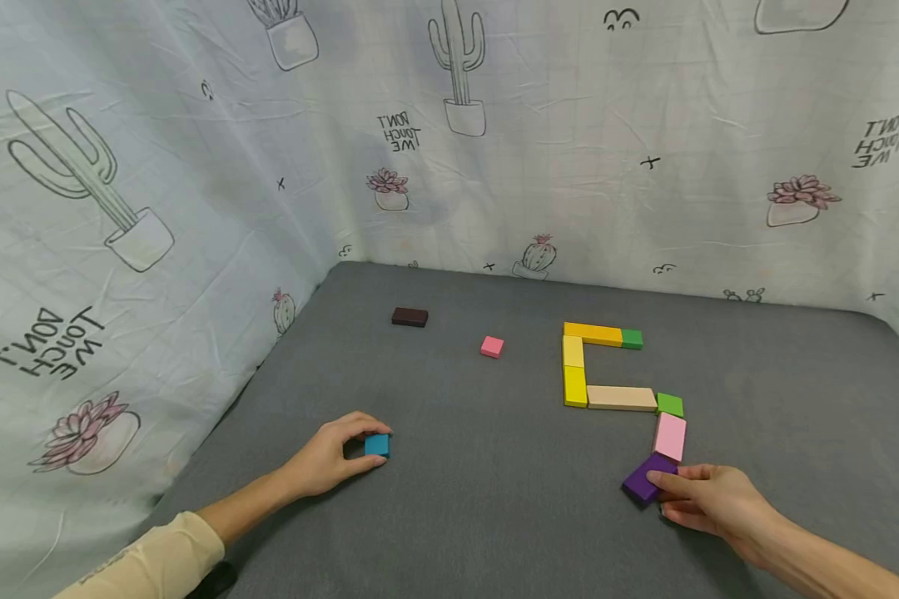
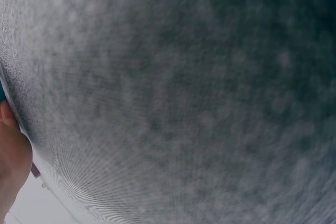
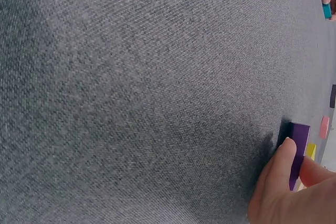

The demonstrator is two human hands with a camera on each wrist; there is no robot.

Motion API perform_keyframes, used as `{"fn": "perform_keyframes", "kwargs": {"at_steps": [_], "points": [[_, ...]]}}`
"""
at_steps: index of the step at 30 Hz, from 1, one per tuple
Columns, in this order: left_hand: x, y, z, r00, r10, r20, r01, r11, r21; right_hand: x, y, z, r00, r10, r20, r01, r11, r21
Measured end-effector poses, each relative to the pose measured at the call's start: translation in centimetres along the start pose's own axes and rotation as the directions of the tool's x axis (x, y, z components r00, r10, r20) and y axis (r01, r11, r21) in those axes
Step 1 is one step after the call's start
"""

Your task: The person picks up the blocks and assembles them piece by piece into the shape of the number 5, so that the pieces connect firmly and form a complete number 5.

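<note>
On the left of the head view, my left hand pinches a small blue block between thumb and fingers. My right hand grips a purple rectangular block, set at a slant by the near end of a pink block; whether they touch I cannot tell. Beyond the pink block comes a light green block, then a long beige block. In the right wrist view, fingers and thumb lie on opposite sides of the purple block. The left wrist view catches only a bit of the left hand.
Two yellow blocks, an orange block and a green block continue the bent line of blocks. A dark brown block and a small coral block lie apart, farther back on the grey cloth. Printed curtains stand behind.
</note>
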State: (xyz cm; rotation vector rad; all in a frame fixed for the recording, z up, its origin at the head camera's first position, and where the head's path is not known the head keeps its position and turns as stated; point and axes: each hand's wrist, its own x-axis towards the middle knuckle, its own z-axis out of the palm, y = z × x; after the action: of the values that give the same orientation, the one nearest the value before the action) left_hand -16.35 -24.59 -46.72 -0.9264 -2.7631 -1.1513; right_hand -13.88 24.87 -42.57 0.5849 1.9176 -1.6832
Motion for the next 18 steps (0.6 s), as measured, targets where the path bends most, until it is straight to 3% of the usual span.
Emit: {"fn": "perform_keyframes", "kwargs": {"at_steps": [18], "points": [[0.02,-0.19,-0.01,1.000,0.007,0.007,-0.007,1.000,-0.003,-0.10,-0.63,-0.29,1.000,-0.011,0.029,0.011,1.000,-0.008]]}}
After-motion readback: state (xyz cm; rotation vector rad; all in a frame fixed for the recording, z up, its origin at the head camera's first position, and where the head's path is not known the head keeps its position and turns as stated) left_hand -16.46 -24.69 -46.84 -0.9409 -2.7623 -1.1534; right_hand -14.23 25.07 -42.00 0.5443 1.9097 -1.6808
